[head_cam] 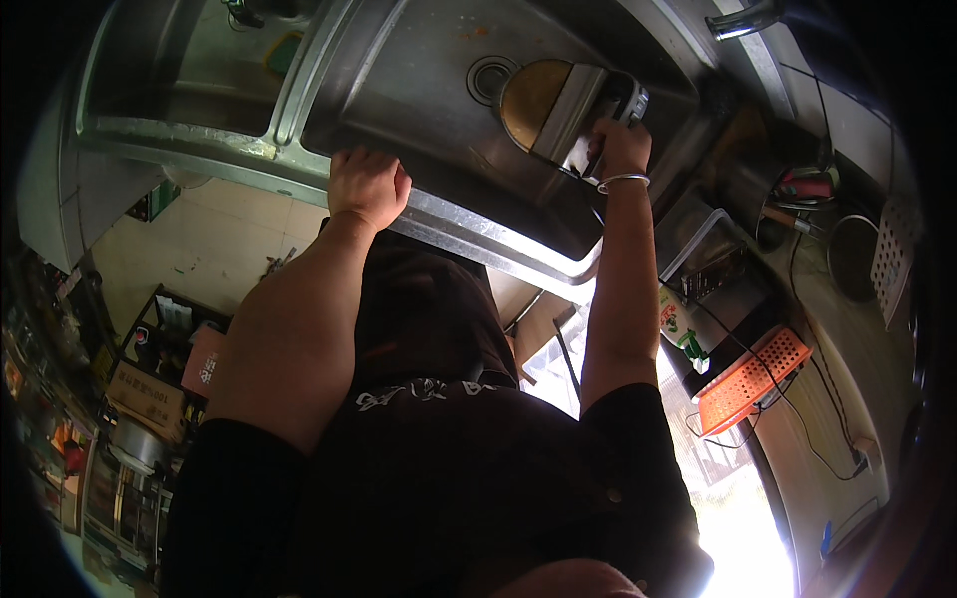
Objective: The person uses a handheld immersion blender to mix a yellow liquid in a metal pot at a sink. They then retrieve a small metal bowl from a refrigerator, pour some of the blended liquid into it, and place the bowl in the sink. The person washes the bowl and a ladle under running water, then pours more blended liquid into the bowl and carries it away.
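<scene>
My left hand point(368, 188) rests on the front rim of a stainless steel sink point(501, 243), its fingers curled; whether they grip the rim cannot be told. My right hand point(624, 148), with a bangle at the wrist, is closed around the dark handle of a metal vessel point(572, 112). This vessel lies tilted over the right basin, its round brownish face turned left, beside the drain point(491, 80). Whether that face is its inside or a liquid is unclear. Small orange bits lie on the basin floor. A green and yellow sponge point(285, 55) is in the left basin.
Faucets point(744, 22) stand behind the basins. To the right are a clear plastic container point(695, 239), a bottle with a green top point(679, 325), an orange perforated basket point(754, 381), pans and loose cords. A rack with a cardboard box point(147, 396) stands at lower left.
</scene>
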Motion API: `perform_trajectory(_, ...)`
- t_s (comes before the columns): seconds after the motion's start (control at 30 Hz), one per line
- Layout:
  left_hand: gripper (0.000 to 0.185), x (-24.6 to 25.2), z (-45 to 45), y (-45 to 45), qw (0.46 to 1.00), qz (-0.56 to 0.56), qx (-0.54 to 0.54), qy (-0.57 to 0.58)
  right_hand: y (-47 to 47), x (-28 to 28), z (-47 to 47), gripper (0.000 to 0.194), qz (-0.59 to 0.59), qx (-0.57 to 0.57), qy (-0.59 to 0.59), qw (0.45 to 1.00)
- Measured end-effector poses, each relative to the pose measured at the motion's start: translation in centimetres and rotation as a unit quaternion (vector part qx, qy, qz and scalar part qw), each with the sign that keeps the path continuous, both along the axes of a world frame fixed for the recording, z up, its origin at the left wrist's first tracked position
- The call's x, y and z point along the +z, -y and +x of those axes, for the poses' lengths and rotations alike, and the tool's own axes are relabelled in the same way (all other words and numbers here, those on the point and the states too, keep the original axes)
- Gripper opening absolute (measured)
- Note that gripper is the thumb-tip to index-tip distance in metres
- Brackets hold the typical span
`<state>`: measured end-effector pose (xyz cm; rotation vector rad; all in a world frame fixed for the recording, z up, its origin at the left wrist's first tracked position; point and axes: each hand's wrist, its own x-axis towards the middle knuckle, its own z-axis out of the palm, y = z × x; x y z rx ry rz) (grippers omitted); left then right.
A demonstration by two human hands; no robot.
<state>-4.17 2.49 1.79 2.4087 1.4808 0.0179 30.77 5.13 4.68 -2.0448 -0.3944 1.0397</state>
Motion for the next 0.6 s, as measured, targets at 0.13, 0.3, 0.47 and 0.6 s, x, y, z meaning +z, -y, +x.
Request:
perform_trajectory(0.13, 0.017, -0.06, -0.02, 0.04, 1.0, -0.008, 0.005, 0.003, -0.14, -0.06, -0.13, 0.01, -0.013, 0.014, -0.01, 1.0)
perform_trajectory(0.3, 0.017, -0.09, 0.05, 0.02, 1.0, -0.001, 0.001, 0.01, 0.29, 0.26, -0.51, 0.011, -0.022, 0.003, -0.001, 1.0)
perform_trajectory(0.47, 0.016, -0.1, 0.03, 0.06, 1.0, -0.013, 0.007, 0.006, 0.44, 0.15, -0.68, 0.011, -0.029, 0.028, -0.006, 0.999)
perform_trajectory(0.6, 0.017, -0.24, -0.01, 0.05, 1.0, 0.001, 0.005, 0.021, 0.57, -0.15, -0.61, 0.01, -0.027, 0.006, 0.008, 1.0)
